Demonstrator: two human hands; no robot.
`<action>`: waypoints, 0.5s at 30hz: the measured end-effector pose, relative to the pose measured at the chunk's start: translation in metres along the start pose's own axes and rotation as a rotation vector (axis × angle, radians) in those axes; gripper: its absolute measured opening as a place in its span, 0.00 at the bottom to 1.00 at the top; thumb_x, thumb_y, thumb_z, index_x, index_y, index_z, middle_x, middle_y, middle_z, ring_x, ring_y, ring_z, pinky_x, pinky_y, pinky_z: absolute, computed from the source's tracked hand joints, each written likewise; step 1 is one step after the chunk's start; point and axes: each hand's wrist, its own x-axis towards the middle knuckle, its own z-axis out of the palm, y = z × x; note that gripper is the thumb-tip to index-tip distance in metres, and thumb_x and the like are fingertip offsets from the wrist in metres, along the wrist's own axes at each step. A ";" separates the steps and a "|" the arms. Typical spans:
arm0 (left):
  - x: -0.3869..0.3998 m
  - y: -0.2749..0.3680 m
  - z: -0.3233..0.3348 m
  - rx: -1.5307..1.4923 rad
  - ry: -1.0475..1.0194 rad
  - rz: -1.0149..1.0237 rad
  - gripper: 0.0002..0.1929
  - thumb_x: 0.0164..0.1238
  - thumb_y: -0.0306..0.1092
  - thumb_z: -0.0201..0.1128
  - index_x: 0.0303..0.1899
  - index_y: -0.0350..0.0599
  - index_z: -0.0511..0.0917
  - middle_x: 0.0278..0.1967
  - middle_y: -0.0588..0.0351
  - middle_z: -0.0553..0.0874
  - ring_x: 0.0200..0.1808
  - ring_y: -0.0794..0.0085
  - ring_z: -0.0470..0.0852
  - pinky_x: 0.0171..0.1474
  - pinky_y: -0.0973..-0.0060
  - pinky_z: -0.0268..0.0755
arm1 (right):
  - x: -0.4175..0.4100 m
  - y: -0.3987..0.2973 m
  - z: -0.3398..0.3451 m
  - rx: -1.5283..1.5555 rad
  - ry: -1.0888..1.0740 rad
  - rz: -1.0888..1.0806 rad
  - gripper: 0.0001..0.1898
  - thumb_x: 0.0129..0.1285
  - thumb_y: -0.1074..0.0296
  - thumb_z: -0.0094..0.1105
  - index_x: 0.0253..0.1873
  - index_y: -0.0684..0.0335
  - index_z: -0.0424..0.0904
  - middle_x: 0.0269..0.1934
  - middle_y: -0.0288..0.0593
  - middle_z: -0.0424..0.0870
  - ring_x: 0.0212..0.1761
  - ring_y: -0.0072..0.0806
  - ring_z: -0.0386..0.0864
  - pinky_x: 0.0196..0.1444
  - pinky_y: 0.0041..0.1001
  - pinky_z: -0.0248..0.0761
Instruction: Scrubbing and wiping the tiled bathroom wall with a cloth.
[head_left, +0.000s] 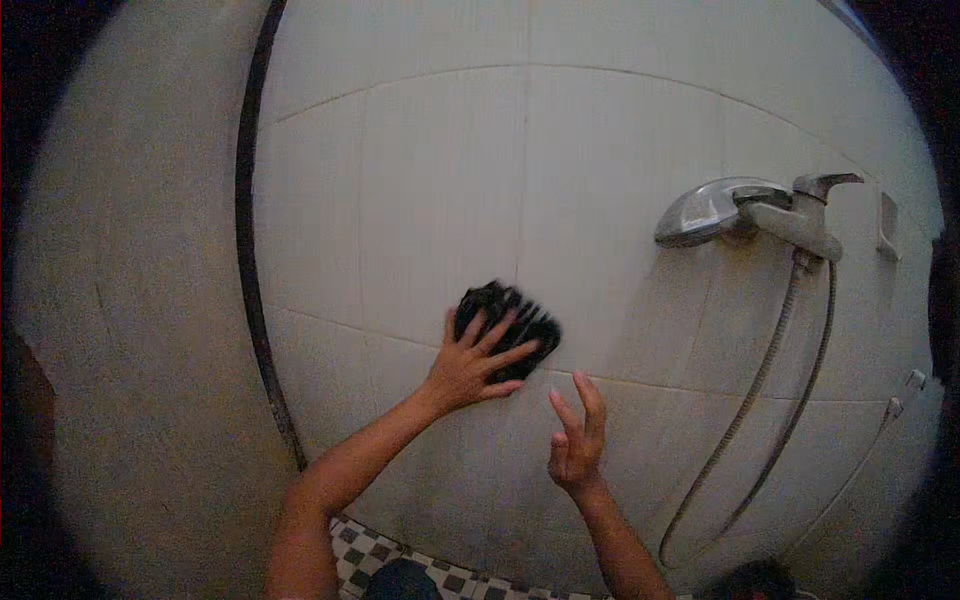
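My left hand lies spread over a crumpled black cloth, pressing it against the light tiled wall. The cloth is slightly blurred, and its exact material is hard to make out. To the right and a little lower, my right hand is raised near the wall with nothing in it. Two of its fingers point upward and the others are curled. Whether its fingertips touch the tile cannot be told.
At right, a chrome mixer tap holds a shower head, with a looped metal hose below. Farther right hangs a small spray nozzle. A dark vertical strip runs down the left. Below lies a mosaic-tiled floor.
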 end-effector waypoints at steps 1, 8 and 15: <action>-0.011 -0.003 0.000 0.028 -0.062 -0.025 0.34 0.53 0.67 0.56 0.64 0.77 0.63 0.71 0.55 0.50 0.70 0.47 0.46 0.61 0.30 0.29 | -0.001 -0.003 -0.011 -0.016 -0.031 0.018 0.22 0.70 0.53 0.37 0.60 0.58 0.71 0.64 0.59 0.62 0.65 0.51 0.62 0.65 0.47 0.52; 0.102 -0.050 -0.016 0.097 0.217 -0.340 0.35 0.56 0.66 0.53 0.66 0.74 0.60 0.72 0.53 0.46 0.69 0.42 0.49 0.61 0.30 0.31 | 0.018 0.010 -0.061 0.011 -0.109 -0.009 0.19 0.67 0.57 0.44 0.55 0.60 0.75 0.59 0.58 0.68 0.59 0.50 0.68 0.61 0.46 0.59; 0.230 -0.018 -0.030 -0.221 0.245 -0.402 0.31 0.69 0.60 0.36 0.69 0.60 0.53 0.72 0.49 0.45 0.70 0.44 0.47 0.63 0.34 0.31 | 0.119 0.011 -0.038 -0.144 -0.004 -0.105 0.22 0.59 0.76 0.50 0.61 0.63 0.68 0.61 0.60 0.64 0.63 0.54 0.63 0.64 0.44 0.56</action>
